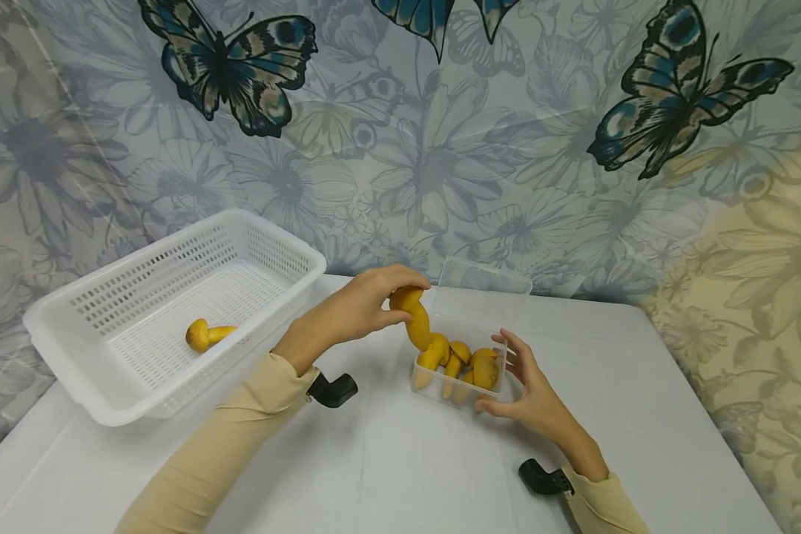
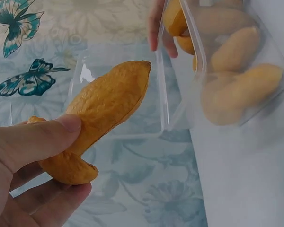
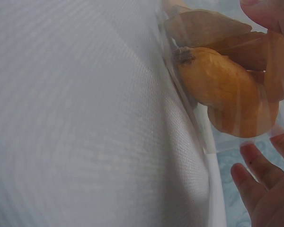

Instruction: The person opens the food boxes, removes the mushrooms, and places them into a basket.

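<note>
My left hand [image 1: 367, 305] pinches a yellow mushroom [image 1: 417, 323] between thumb and fingers, at the left end of a clear plastic container [image 1: 463, 403]. In the left wrist view the held mushroom [image 2: 111, 101] has its stem pointing up and right, its cap by the fingers. Several more yellow mushrooms [image 1: 486, 368] lie inside the container. My right hand [image 1: 532, 397] holds the container's right end, thumb at the near side and fingers at the far side. In the right wrist view, mushrooms [image 3: 227, 90] show through the clear wall beside the fingertips.
A white perforated basket [image 1: 173, 263] stands at the left with one yellow mushroom [image 1: 207, 335] in it. Behind the container, a clear lid [image 1: 483, 277] is raised towards the wall. White cloth [image 1: 400, 475] covers the table. A butterfly-patterned backdrop [image 1: 434, 148] hangs behind it.
</note>
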Demonstrator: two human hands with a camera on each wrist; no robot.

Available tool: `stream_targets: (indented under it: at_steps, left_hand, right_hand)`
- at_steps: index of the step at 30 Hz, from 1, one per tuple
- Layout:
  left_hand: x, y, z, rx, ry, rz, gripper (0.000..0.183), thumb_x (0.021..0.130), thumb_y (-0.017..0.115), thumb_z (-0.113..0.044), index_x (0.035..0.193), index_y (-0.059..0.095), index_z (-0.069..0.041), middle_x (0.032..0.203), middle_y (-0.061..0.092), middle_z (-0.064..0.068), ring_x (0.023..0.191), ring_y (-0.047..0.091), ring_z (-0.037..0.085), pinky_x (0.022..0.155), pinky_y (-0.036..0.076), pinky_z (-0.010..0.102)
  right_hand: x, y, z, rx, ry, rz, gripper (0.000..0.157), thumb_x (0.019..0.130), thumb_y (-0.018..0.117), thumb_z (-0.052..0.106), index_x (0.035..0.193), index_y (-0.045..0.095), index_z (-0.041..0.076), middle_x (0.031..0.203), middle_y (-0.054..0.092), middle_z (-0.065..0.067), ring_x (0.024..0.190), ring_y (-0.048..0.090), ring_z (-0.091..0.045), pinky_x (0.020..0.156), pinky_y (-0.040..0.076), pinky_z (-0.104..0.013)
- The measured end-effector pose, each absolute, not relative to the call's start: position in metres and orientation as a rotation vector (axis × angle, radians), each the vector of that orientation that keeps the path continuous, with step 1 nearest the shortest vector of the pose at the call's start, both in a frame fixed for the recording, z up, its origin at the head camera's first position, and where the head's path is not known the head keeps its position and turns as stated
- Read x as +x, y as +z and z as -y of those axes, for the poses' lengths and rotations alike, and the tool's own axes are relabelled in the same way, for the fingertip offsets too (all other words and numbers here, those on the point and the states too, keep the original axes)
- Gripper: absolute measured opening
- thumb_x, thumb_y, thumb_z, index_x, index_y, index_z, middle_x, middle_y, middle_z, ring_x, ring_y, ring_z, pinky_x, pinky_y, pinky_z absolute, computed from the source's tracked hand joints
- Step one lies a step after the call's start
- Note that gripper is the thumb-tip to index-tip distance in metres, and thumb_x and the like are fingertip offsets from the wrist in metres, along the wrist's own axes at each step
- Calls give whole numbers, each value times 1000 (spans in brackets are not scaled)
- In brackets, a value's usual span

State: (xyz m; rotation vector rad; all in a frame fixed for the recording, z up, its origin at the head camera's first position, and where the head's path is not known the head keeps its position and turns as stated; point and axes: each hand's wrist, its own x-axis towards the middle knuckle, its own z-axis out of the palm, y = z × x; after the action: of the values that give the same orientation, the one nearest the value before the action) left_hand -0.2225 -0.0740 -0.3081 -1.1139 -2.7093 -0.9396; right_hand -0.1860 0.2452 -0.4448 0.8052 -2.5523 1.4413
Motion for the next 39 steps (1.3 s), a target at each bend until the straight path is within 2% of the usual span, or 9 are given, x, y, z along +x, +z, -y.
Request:
stream_targets:
  at_steps: [3, 9, 16, 23, 28, 39]
  left_hand:
    - [-223, -306, 82, -1084, -941, 2705, 47, 88, 75, -10, 132, 60, -9, 128, 64, 3, 109, 59, 18, 99, 52, 32]
    - [-224, -301, 101, -1035, -921, 2697, 46, 87, 75, -9, 131, 61, -9, 125, 65, 4, 104, 59, 19, 91, 55, 33]
    - [-223, -294, 124, -981, -892, 2699, 47, 87, 75, -6, 131, 59, -5, 128, 64, 8, 107, 61, 23, 96, 54, 37]
    - [-224, -294, 149, -900, -855, 2722, 50, 86, 75, -4, 133, 57, -4, 129, 62, 12, 108, 60, 25, 94, 55, 40]
    - [-224, -295, 166, -837, -846, 2732, 49, 86, 75, -3, 132, 58, -4, 126, 63, 12, 107, 60, 27, 97, 53, 43]
    - [-223, -301, 206, -732, -825, 2701, 47, 86, 75, -1, 129, 58, 1, 122, 63, 17, 100, 60, 29, 91, 56, 46]
  right_hand:
    - [-185, -445, -245, 807, 1443, 2549, 116, 68, 89, 4, 157, 16, 10, 151, 33, -27, 136, 39, -9, 105, 30, -2]
    - [-185, -445, -245, 807, 1437, 2550, 117, 68, 89, 3, 158, 16, 18, 151, 33, -26, 136, 40, -17, 105, 30, -3]
    - [-185, -445, -245, 798, 1433, 2563, 118, 68, 90, 4, 158, 15, 19, 152, 33, -26, 136, 40, -30, 105, 30, -2]
    - [-185, -444, -245, 782, 1430, 2569, 117, 68, 90, 5, 158, 16, 20, 152, 33, -25, 136, 39, -28, 105, 29, -2]
    - [-185, -445, -244, 793, 1433, 2562, 117, 68, 89, 4, 158, 16, 19, 151, 34, -26, 136, 40, -21, 104, 30, -2]
    - [-186, -446, -245, 801, 1428, 2555, 117, 68, 89, 4, 158, 16, 17, 151, 34, -27, 135, 41, -16, 104, 30, -3]
